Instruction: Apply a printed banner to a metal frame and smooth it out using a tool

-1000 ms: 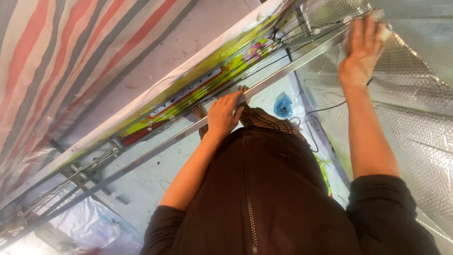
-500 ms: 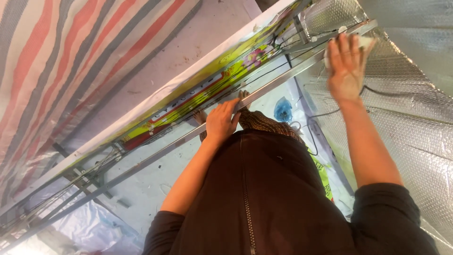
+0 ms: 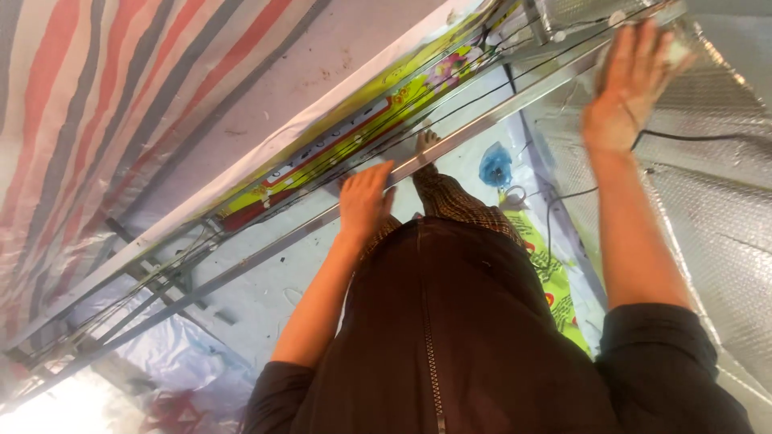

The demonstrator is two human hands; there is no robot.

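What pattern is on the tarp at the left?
The tarp has red, white and grey-blue stripes, clearest in the head view, the only one.

Dark brown zip-up top, sleeves pushed up, checked trousers.
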